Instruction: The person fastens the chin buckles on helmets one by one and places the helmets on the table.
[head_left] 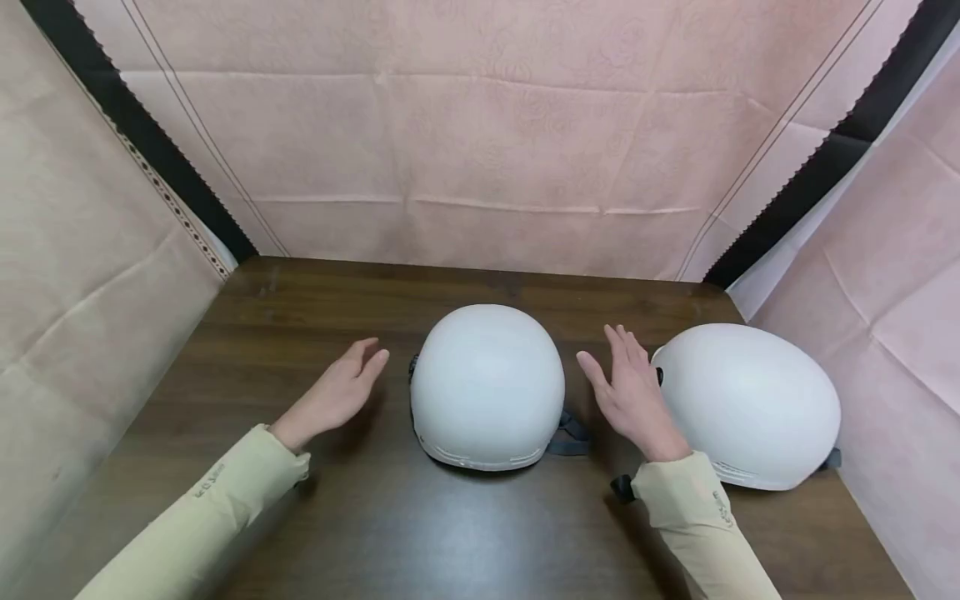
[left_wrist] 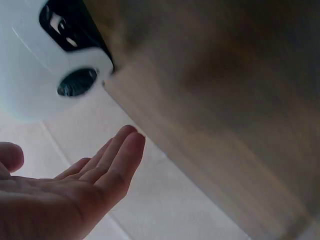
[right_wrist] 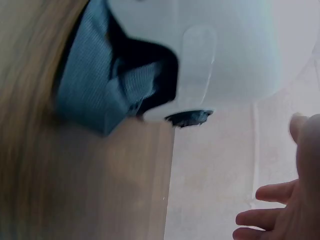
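Observation:
A white helmet [head_left: 487, 383] sits dome up on the brown wooden table, between the two hands. Its dark strap [head_left: 572, 435] lies on the table at its right side. To the left of this helmet, my left hand [head_left: 333, 396] is apart from it, fingers extended and holding nothing. My right hand [head_left: 630, 392] is on the other side, between this helmet and a second white helmet [head_left: 750, 404], its fingers straight and nothing in them. The left wrist view shows the helmet's side [left_wrist: 30, 65] beyond the fingers; in the right wrist view the blue-grey strap [right_wrist: 87, 75] hangs from its shell.
The wooden table [head_left: 337, 533] ends at a pink cloth wall [head_left: 480, 167] at the back. More cloth walls stand at the left [head_left: 90, 317] and right [head_left: 900, 275], with black strips [head_left: 150, 133] along the corners. The second helmet lies close to the right table edge.

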